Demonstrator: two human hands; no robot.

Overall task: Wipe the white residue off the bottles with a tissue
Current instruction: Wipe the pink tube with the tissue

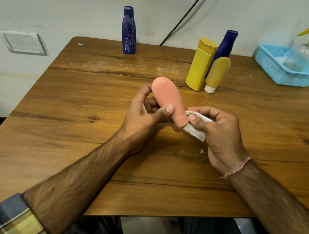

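Wooden table (pixel 65 103): one pink bottle (pixel 167 94) (held), one tissue (pixel 195 132).

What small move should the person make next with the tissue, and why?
Probably twist the tissue round the pink bottle at its neck: the right hand pinches it against that end, while the left hand grips the body, which looks clean.

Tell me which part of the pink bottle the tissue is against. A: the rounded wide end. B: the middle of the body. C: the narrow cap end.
C: the right hand pinches the tissue against the narrow cap end of the pink bottle, while the left hand grips its body.
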